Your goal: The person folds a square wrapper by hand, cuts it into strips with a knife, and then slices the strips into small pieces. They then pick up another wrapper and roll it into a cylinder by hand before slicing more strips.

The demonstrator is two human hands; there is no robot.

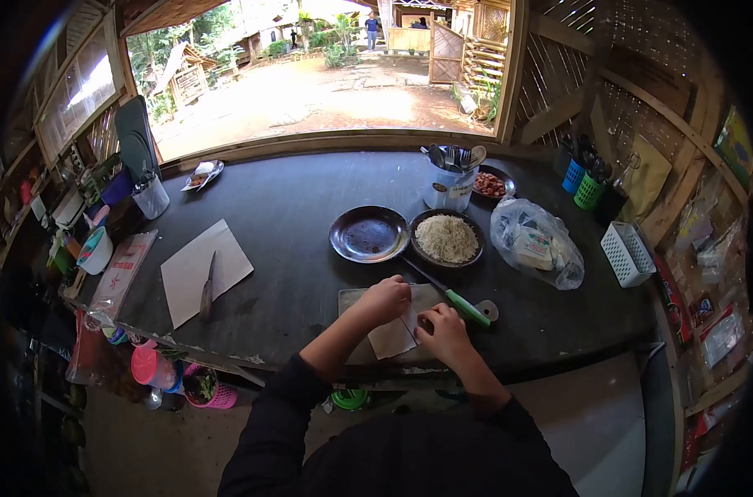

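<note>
My left hand (385, 300) and my right hand (444, 331) both rest on a thin pale sheet (393, 338) lying on a wooden cutting board (352, 300) at the counter's front edge. Fingers of both hands pinch and press the sheet, which looks partly folded. A green-handled knife (459, 305) lies across the board just beyond my right hand. Behind the board stand an empty dark metal plate (368, 234) and a dark bowl of white shredded food (447, 238).
A clear plastic bag (535, 244) with pale blocks lies at right, a white basket (627, 253) beside it. A utensil cup (449, 189) and a bowl of red food (491, 184) stand behind. At left lie paper (227, 257) with a knife (207, 290), and cups.
</note>
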